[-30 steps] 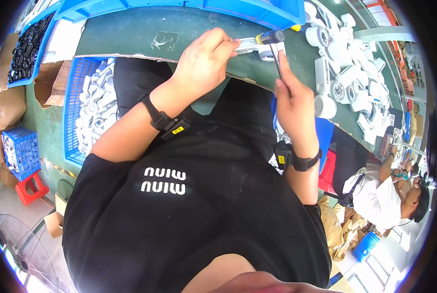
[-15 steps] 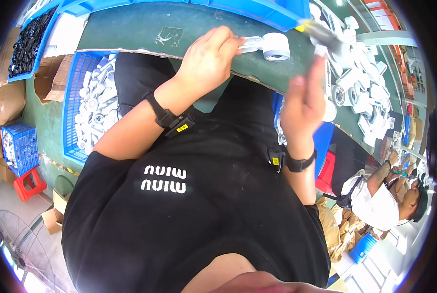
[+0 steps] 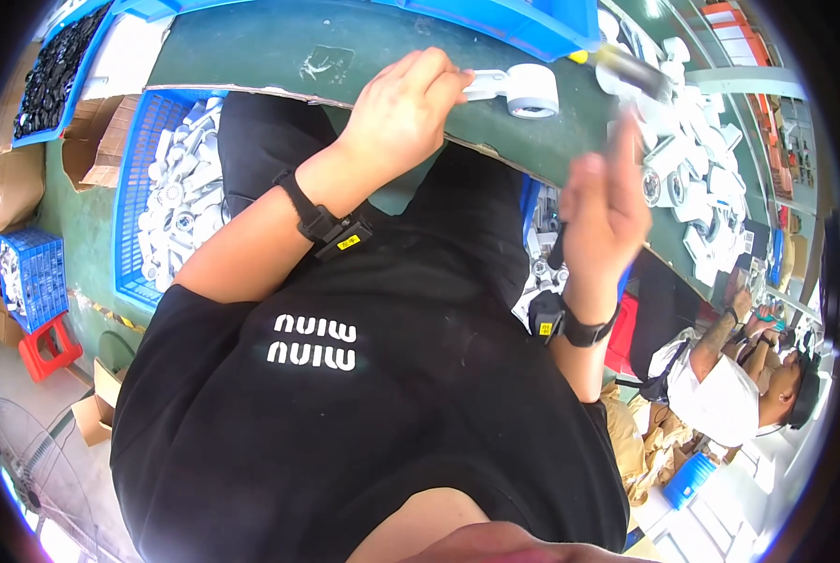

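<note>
My left hand (image 3: 404, 111) is closed at the bench edge, its fingertips pinching the narrow arm of a white plastic part with a round drum-shaped end (image 3: 532, 91). The part lies on the green bench top (image 3: 251, 56), its drum end to the right of my fingers. My right hand (image 3: 605, 211) is wrapped round the handle of a hammer (image 3: 634, 73), raised to the right of the part. The hammer's head is smeared by motion; it looks dark with a yellow end. Head and part are apart.
A blue bin (image 3: 523, 23) stands at the bench's far side. White parts are heaped (image 3: 701, 178) on the right. A blue crate (image 3: 131, 202) of white parts sits at my left, and a tray of black pieces (image 3: 59, 70) is far left. A co-worker (image 3: 720, 394) sits at right.
My right hand has moved right and slightly nearer to me with the hammer, whose head has shifted a little right. My left hand and the white part stay nearly in place.
</note>
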Demonstrator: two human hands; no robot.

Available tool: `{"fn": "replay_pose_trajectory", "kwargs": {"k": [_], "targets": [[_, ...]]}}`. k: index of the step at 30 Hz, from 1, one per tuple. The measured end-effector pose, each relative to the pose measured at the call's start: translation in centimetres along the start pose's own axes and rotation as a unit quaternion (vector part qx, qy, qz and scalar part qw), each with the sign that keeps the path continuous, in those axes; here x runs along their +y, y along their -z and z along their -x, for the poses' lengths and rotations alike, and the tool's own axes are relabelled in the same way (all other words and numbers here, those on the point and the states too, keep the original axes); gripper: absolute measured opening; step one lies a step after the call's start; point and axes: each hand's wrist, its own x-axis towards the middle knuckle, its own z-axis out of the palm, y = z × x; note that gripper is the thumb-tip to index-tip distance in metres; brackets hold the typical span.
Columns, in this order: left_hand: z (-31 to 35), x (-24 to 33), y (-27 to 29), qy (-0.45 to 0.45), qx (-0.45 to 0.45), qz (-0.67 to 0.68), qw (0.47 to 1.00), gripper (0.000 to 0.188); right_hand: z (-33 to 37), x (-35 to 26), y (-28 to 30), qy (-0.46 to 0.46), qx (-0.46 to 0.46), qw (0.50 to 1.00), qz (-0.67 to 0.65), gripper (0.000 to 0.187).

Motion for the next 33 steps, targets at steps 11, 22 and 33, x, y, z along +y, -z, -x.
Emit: {"fn": "replay_pose_trajectory", "kwargs": {"k": [11,22,33], "targets": [[-0.1,-0.2,0.7,0.029,-0.011,0.065,0.997,0.023,-0.2,1.6,-0.3,0.035,-0.042,0.997,0.046,0.056],[0.3,-0.2,0.8,0.160,-0.024,0.164,0.973,0.051,1.6,2.4,-2.2,0.170,0.006,0.984,0.049,0.063],[0.7,-0.5,0.7,0.133,-0.007,0.147,0.980,0.055,-0.6,3.5,-0.8,0.284,-0.040,0.928,0.239,0.054]]}}
